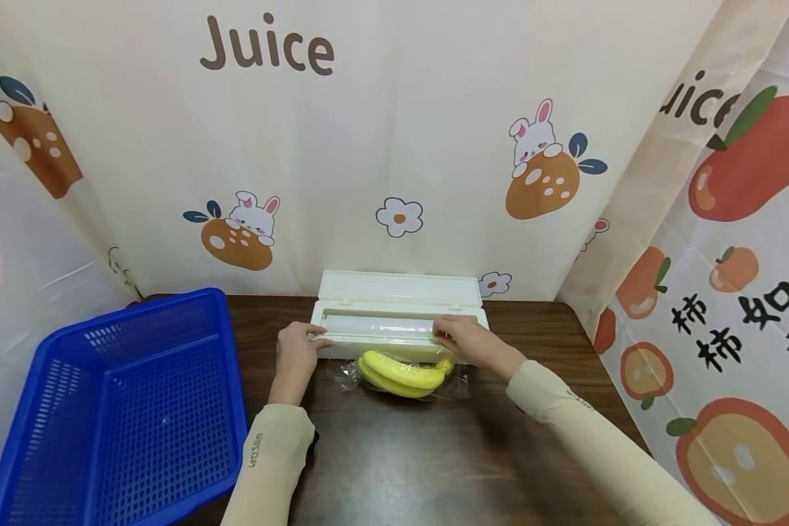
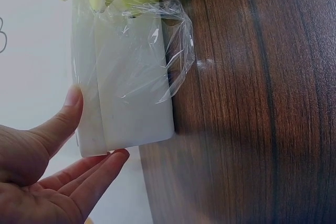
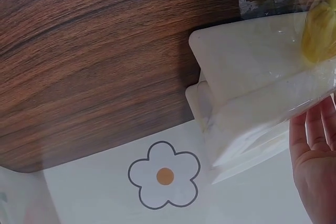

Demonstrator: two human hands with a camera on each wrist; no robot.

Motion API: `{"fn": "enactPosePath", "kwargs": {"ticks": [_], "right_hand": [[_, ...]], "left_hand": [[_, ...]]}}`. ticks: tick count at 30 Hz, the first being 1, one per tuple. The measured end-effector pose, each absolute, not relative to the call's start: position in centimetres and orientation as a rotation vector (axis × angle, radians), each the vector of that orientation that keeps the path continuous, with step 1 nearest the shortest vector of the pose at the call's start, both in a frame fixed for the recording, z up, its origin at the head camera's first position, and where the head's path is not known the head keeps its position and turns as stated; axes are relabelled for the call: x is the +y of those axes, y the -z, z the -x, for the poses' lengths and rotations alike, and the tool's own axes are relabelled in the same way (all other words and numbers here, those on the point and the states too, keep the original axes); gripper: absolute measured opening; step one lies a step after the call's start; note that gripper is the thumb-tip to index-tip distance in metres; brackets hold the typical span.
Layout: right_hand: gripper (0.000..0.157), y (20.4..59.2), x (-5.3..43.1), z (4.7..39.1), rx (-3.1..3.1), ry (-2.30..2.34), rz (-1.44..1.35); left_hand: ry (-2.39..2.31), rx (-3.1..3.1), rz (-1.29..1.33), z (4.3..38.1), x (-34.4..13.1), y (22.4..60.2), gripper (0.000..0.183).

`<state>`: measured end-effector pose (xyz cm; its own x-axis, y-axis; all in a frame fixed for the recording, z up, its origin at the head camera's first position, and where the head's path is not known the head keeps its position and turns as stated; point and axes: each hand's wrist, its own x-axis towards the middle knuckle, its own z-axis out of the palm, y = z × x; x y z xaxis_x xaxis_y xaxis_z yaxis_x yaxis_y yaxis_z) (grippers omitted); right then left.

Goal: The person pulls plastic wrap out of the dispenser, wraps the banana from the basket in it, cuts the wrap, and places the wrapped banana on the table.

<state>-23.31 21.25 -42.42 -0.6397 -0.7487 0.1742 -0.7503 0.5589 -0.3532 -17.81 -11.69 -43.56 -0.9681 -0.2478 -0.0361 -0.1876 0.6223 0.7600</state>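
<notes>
A white cling film box (image 1: 394, 352) stands at the back of the table, lid (image 1: 401, 288) raised, a roll (image 1: 375, 326) of film inside. My left hand (image 1: 294, 358) grips its left end; the left wrist view has the thumb on the top edge and fingers at the end face. At the roll's right end, my right hand (image 1: 467, 340) pinches a small green slide cutter (image 1: 432, 337), mostly hidden by the fingers. Against the box's front lie yellow bananas (image 1: 401, 374), with clear film (image 2: 181, 51) over them and spreading past both ends.
A blue plastic basket (image 1: 233, 380) stands on the left of the dark wood table (image 1: 401, 453). Behind the box hangs a printed curtain (image 1: 342, 146), and another printed sheet (image 1: 717, 307) hangs along the right side.
</notes>
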Motion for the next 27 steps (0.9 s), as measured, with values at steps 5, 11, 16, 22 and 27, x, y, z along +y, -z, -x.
{"fn": "enactPosePath", "kwargs": {"ticks": [5,11,16,22,27], "right_hand": [[0.011,42.6,21.4,23.5,-2.743,-0.634,-1.353],[0.013,42.8,21.6,23.5,-2.736,-0.639,-1.353],[0.012,42.9,21.8,23.5,-2.768,-0.635,-1.324],[0.011,42.7,22.0,23.4,-2.778,-0.640,-1.317],[0.011,42.6,22.4,23.3,-2.807,-0.632,-1.291]], "left_hand": [[1.274,-2.755,-0.368,17.7,-11.7,43.5,0.025],[1.301,-2.760,-0.377,17.8,-11.8,43.6,0.025],[1.294,-2.778,-0.398,18.0,-11.8,43.7,0.027],[1.266,-2.786,-0.402,18.1,-11.8,43.7,0.027],[1.275,-2.788,-0.393,18.0,-11.8,43.6,0.027]]}}
